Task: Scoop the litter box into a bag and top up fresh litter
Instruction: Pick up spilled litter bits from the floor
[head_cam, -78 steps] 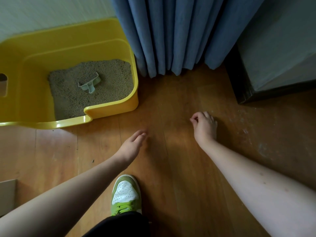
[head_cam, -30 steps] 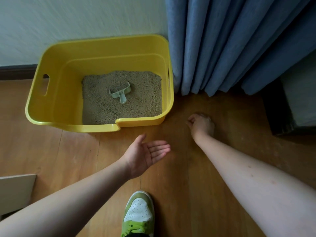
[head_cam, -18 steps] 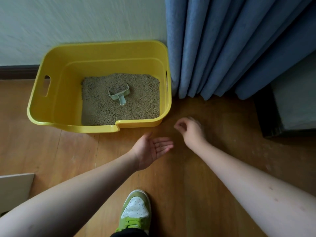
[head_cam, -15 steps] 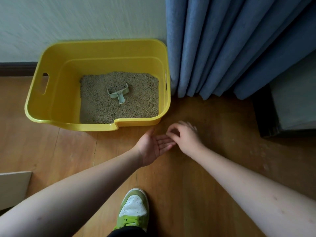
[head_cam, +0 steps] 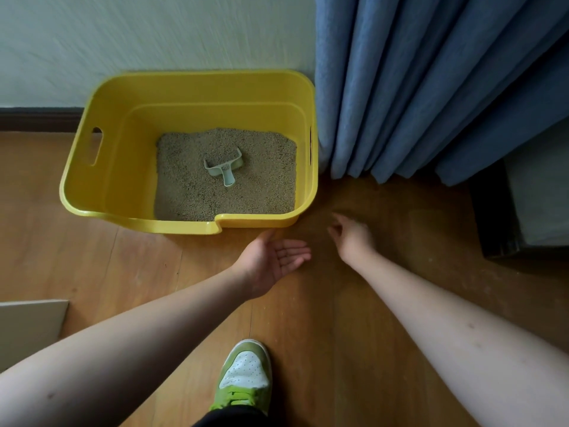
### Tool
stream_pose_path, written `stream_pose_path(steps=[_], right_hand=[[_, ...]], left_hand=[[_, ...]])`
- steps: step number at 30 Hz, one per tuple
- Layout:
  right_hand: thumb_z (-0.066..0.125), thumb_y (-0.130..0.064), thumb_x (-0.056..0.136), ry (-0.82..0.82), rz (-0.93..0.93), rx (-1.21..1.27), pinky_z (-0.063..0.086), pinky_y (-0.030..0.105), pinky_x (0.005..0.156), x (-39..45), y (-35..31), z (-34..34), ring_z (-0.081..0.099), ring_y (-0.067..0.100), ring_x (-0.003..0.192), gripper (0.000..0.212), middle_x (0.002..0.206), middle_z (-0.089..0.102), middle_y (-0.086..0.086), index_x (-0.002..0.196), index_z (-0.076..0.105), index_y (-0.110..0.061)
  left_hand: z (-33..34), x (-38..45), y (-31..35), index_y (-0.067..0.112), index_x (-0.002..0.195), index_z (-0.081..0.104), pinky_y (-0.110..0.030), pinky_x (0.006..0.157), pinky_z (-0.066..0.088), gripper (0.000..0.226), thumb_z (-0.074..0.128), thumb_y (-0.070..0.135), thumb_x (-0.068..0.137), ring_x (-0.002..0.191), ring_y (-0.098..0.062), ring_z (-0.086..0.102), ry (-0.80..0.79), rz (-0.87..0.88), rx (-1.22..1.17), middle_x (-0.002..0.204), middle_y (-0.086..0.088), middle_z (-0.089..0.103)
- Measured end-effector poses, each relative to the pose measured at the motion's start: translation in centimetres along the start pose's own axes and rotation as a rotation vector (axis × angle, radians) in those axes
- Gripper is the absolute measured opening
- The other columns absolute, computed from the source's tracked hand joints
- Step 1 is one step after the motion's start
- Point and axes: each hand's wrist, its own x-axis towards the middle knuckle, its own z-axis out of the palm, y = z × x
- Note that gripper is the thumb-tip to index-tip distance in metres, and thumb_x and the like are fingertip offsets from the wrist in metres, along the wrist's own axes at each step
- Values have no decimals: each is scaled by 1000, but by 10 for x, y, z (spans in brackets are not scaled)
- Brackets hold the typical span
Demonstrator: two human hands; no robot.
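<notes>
Picking stray grains off the floor point(head_cam: 400, 303), the pinched right hand point(head_cam: 352, 238) is best emptying over the cupped, flat left hand point(head_cam: 274, 260).

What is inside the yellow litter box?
The yellow litter box holds grey-brown litter and a pale green scoop lying on it, some litter in its pan. Anything buried beneath the litter cannot be seen.

The yellow litter box point(head_cam: 107, 180) is open on top, with only a pale green scoop point(head_cam: 224, 166) lying mid-litter. Bare wooden floor point(head_cam: 308, 318) runs along its near side. Blue curtain point(head_cam: 415, 87) folds crowd its right wall, a white wall point(head_cam: 154, 35) backs it, and a dark cabinet point(head_cam: 523, 211) stands farther right.
</notes>
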Motion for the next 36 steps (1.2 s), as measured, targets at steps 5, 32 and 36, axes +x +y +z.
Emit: stream_pose_path(steps=[5,32,36], right_hand=[[46,-29,98,80,35,-59,40,41,101,12,-10,15,48,27,122,34,135,53,2,131,53,-26],[62,-32,89,-4,-403,6,32,30,87,-80,-51,8,48,20,106,9,110,61,-5,91,68,-27],[58,-30,92,-15,-406,-4,35,32,91,-88,-48,14,49,22,108,16,113,63,-4,99,71,-24]], left_hand=[[-15,-10,9,-11,111,62,-32,83,57,68,21,42,103,99,-33,70,-19,-36,-28,114,-30,66],[-9,-7,-17,-8,108,58,-29,69,57,73,14,49,103,73,-24,66,115,-43,-44,82,-20,66],[-16,-15,-25,-3,98,62,-29,71,53,73,14,51,102,70,-22,66,85,-46,-40,77,-16,67]])
